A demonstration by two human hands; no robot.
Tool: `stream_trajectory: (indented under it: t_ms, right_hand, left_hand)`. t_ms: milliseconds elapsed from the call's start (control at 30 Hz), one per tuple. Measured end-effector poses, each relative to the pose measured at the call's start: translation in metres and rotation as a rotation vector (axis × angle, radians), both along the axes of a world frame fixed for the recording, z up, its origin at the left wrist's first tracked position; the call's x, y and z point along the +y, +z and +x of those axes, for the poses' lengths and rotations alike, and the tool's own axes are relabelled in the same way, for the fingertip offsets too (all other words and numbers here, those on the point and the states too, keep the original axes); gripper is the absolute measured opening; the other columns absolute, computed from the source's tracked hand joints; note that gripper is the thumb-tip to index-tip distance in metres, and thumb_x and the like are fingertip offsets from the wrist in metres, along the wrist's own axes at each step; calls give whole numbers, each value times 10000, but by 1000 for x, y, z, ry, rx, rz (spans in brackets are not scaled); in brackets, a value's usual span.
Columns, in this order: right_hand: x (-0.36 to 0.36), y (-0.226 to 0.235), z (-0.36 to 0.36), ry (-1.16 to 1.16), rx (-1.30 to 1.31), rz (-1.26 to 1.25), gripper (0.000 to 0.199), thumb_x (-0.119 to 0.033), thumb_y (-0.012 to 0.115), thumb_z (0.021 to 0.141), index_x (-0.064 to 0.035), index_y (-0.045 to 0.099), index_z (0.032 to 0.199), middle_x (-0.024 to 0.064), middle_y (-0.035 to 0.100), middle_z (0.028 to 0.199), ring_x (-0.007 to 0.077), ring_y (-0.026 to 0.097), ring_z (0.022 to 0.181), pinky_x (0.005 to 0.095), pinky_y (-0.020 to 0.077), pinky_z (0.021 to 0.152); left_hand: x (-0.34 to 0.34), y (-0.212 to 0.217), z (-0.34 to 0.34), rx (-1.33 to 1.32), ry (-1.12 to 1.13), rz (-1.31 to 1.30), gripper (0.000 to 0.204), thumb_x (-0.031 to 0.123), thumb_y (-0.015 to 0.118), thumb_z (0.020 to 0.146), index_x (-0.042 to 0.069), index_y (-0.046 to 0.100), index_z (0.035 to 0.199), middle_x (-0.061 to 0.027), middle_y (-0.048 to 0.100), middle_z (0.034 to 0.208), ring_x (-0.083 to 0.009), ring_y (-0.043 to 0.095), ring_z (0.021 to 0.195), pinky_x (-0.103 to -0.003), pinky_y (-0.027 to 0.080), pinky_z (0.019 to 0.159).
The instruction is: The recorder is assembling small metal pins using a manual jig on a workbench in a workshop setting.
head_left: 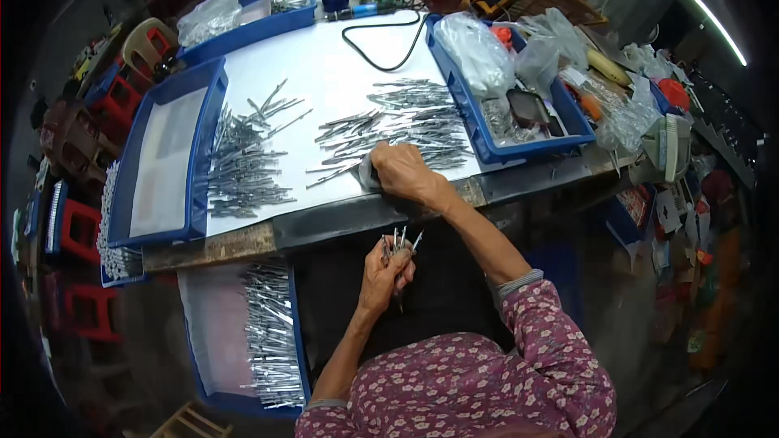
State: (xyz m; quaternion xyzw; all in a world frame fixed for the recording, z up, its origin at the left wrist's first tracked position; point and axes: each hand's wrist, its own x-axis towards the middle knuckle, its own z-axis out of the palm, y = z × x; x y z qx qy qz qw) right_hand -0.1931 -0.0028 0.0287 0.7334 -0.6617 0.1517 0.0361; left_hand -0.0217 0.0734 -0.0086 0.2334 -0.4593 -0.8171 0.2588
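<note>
A small bunch of thin silvery metal rods (399,242) stands up out of my left hand (388,274), whose fingers are closed around it just off the table's front edge. Farther forward, my right hand (404,170) is closed at the edge of the white tabletop. A grey, cloth-like scrap (367,173) pokes out at its left side, and the fingers hide the rest. Right beyond that hand spreads a loose pile of similar metal rods (406,126). To the left lies a second pile of rods (247,158), partly lined up.
Blue trays flank the white sheet: a paper-lined tray (199,186) at left and a tray with plastic bags (580,139) at right. Below the table edge, another blue tray (300,349) holds many rods. A black cable (381,69) loops at the back; red stools (81,231) stand left.
</note>
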Motion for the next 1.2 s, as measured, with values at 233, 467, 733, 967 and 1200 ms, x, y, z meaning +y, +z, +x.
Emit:
stream_trajectory:
  t_ms: [233,467,733,967,1200]
  right_hand:
    - [1,-11,-15,120,-72,-73,95,-15,524,686,30,450,724,189,521,746,337,539,594,438,418,515]
    - [1,-17,-15,139,-106,-97,164,-58,562,677,19,458,777,177,506,740,341,545,628,427,422,520]
    - [2,-27,-16,94,-196,-173,156,-1,530,719,-2,418,827,157,482,744,335,526,631,409,428,528]
    - [4,-28,-15,101,-353,-262,148,-61,531,741,27,444,822,200,498,741,369,533,647,427,436,564]
    - [12,-28,-14,7,-510,-252,123,-44,527,765,21,459,844,191,504,751,356,536,697,412,430,609]
  left_hand:
    - [0,2,-1,49,-1,-32,192,218,521,868,41,473,924,-33,485,583,-51,371,426,-175,282,394]
    - [-1,9,0,69,34,-32,175,207,527,862,51,468,915,-29,477,569,-58,367,420,-173,271,386]
    - [-5,13,0,85,88,-21,173,213,524,868,48,470,880,-25,468,559,-57,357,409,-169,266,379]
    - [-8,11,0,129,82,-24,176,201,527,868,44,471,925,-32,497,581,-41,373,420,-159,261,385]
    - [-6,13,0,123,87,-9,173,200,519,872,38,467,907,-36,482,573,-53,372,422,-171,262,383]
